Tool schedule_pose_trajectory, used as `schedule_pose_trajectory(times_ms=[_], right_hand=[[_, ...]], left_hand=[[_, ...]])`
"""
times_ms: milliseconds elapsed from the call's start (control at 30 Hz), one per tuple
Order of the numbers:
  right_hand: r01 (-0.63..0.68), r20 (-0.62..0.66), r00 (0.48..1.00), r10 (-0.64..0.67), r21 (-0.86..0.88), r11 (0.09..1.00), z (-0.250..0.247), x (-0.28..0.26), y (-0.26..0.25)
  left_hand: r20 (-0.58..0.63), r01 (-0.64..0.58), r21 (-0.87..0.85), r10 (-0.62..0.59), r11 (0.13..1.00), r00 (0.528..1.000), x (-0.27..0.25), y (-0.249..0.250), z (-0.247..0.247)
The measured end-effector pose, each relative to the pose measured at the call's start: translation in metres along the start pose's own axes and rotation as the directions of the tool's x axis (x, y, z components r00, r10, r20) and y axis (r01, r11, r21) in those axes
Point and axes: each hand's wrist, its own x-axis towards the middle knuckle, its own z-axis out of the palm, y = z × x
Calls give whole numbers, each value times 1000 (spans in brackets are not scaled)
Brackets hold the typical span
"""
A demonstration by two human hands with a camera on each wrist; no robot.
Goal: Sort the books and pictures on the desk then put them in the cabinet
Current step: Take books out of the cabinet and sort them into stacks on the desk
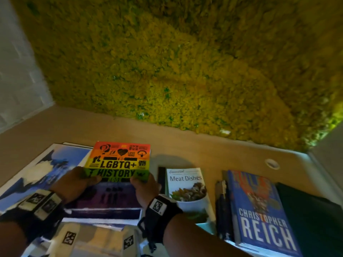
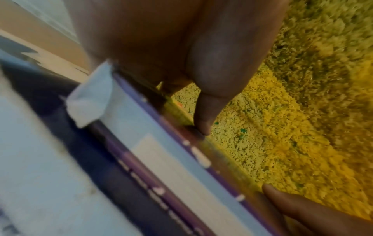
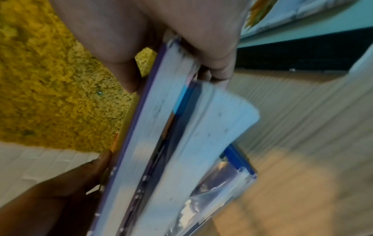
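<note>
Your left hand (image 1: 78, 184) and right hand (image 1: 146, 188) clamp fingers on the rainbow book's (image 1: 118, 160) near edge, its length running away from you.

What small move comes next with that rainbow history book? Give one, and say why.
Probably carry the LGBTQ+ History book rightward and set it down by the Meat Dishes book. Left hand and right hand both grip its near edge, lifted above the blue pictures, while the other books lie together on the right.

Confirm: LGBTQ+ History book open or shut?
Shut. The LGBTQ+ History book shows its full front cover, left hand and right hand gripping its near edge; the right wrist view shows a closed page block.
</note>
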Motion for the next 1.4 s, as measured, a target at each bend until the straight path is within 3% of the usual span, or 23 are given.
schedule_pose_trajectory(times_ms=[100, 167, 233, 267, 400, 533, 600, 700, 800, 900, 1100, 1167, 1300, 1400], right_hand=[[30, -36, 999, -30, 17, 999, 2, 0, 2], [60, -3, 998, -60, 37, 997, -1, 0, 1], [55, 37, 998, -56, 38, 998, -10, 0, -1], [13, 51, 999, -15, 42, 999, -16, -1, -3], [-75, 131, 989, 68, 54, 996, -22, 3, 1], [-127, 145, 985, 94, 232, 964, -10, 24, 23], [-105, 159, 986, 55, 325, 940, -17, 21, 27], [-65, 149, 989, 2, 416, 907, -50, -1, 16], [-67, 141, 990, 0, 466, 882, -93, -13, 13], [-70, 129, 992, 6, 498, 865, -133, -25, 15], [-92, 143, 990, 0, 637, 766, -186, -41, 40], [-88, 114, 993, 21, 632, 770, -197, -43, 50], [-51, 48, 998, 27, 633, 772, -220, -50, 63], [-3, -7, 1000, 9, 606, 796, -252, -66, 61]], left_hand=[[-61, 101, -235, -119, 967, 991, -4, 0, 4], [43, 147, -378, -142, 914, 989, -8, 6, 6], [176, 213, -386, -155, 898, 972, -9, 9, 6], [167, 228, -360, -178, 905, 970, -9, 10, 6], [29, 147, -313, -145, 938, 989, -3, -2, 10], [-41, 40, -401, -62, 915, 997, -18, 18, 14], [8, 17, -510, -15, 860, 1000, -20, 22, 21], [78, 49, -726, 12, 686, 997, -18, 30, 39], [97, 63, -838, 35, 542, 995, -16, 49, 65], [119, 61, -885, 96, 461, 988, -14, 69, 92], [187, 116, -871, 102, 477, 977, -22, 113, 129], [173, 95, -857, 109, 507, 979, -23, 118, 139], [270, 170, -879, 173, 445, 947, -22, 130, 161], [265, 157, -876, 184, 456, 947, -24, 156, 184]])
